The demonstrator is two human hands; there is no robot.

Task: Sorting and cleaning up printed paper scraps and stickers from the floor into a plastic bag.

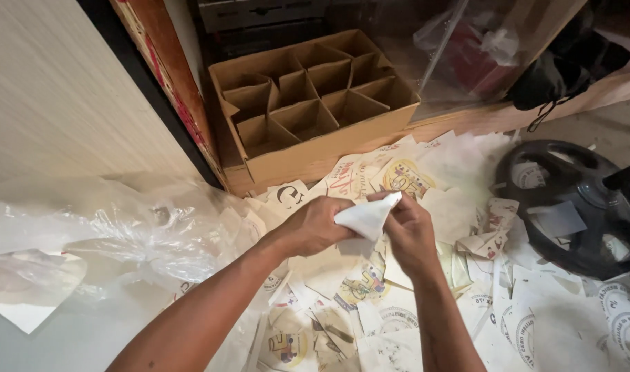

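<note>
White folded paper cone (367, 215) pinched between left hand (317, 225) and right hand (408, 234), both grips closed on it, above floor centre. Risk, judged: fold could spring open if pinch loosens. Floor (80, 331): printed paper sheets (370, 289), plastic bag (87, 234); divided cardboard box (308, 103) at far edge.

Scene lit warmly and unevenly. The brightest area is found on the pale wall panel (60, 89) at far left and on the scattered paper sheets (459, 165) mid-scene. Dimness is noted along the far edge, behind the cardboard box (315, 96), and at far right around the black wheel (576, 207). Soft glare is carried by the clear plastic bag (101, 234) at near left. Soft shadows are cast inside the box compartments. Focus is fairly sharp centrally; slight softness and stretching are seen toward the edges.
</note>
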